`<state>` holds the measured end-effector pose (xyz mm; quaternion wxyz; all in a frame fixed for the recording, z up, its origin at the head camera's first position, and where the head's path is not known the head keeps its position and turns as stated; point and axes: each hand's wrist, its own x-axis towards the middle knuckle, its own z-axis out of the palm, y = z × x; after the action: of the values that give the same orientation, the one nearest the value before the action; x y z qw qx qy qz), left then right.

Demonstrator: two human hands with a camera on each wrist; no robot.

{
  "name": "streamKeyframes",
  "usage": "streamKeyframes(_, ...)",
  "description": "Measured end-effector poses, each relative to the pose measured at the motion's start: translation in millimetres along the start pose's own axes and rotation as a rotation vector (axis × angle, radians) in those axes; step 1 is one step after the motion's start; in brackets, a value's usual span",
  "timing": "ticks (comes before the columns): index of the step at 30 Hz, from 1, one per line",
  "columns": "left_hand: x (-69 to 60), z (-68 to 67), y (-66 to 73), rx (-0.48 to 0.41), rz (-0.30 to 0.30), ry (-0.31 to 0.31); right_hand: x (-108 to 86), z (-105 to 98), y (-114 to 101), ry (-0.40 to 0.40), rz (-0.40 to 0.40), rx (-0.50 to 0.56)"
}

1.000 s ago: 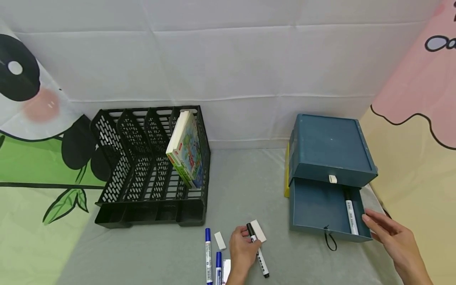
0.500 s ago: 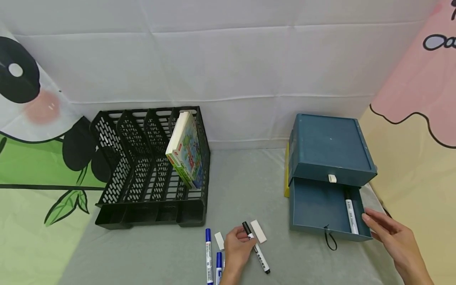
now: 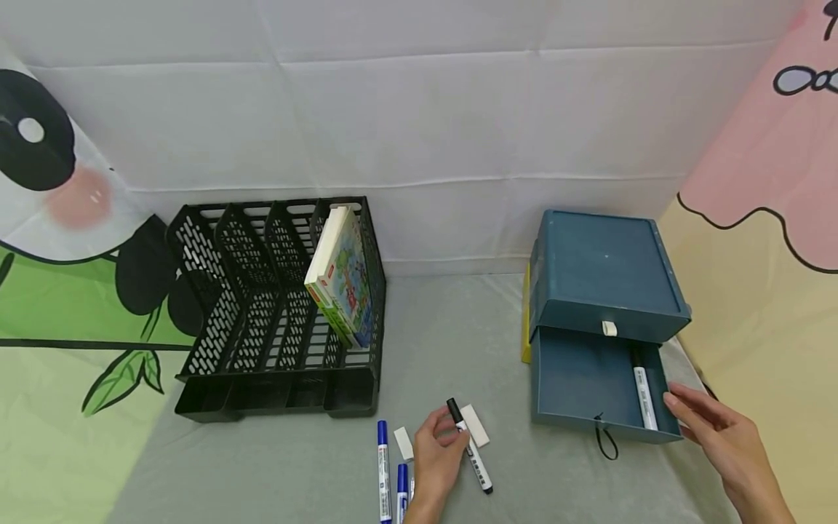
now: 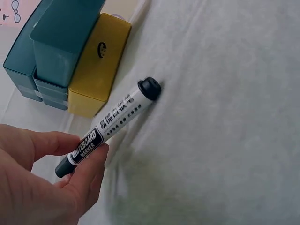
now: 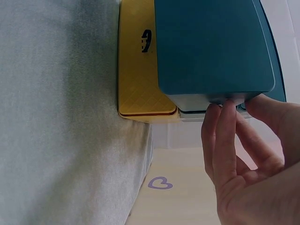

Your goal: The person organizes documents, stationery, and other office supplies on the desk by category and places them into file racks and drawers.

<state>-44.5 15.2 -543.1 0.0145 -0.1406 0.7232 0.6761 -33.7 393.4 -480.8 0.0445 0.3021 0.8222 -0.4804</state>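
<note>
A black-capped whiteboard marker (image 3: 476,462) is pinched between the thumb and fingers of my left hand (image 3: 437,458); the left wrist view shows this marker (image 4: 115,122) tilted, clear of the hand at its black-ended far side. My right hand (image 3: 727,437) touches the right side of the pulled-out lower drawer (image 3: 576,378) of the blue box. In the right wrist view the fingers of my right hand (image 5: 248,154) rest at the drawer's edge. Another white marker (image 3: 644,397) lies inside that drawer, along its right side.
Blue-capped markers (image 3: 383,473) and a white block (image 3: 404,443) lie left of my left hand, another white block (image 3: 475,426) behind the held marker. A black rack (image 3: 275,386) holding books (image 3: 340,276) stands at the left. A yellow box (image 4: 101,61) adjoins the blue drawers.
My left hand has shifted slightly left with the black-capped marker, which has moved off the white block a little. My right hand stays at the drawer.
</note>
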Motion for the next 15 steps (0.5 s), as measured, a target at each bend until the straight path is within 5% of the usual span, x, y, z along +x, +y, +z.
streamKeyframes(10, 3.9, 1.2, 29.3, -0.244, -0.079, -0.099, 0.2, 0, 0, -0.001, 0.005, -0.001)
streamKeyframes(15, 6.0, 5.1, 45.3, -0.272, -0.115, -0.127, 0.6, 0, 0, 0.003, -0.003, 0.001)
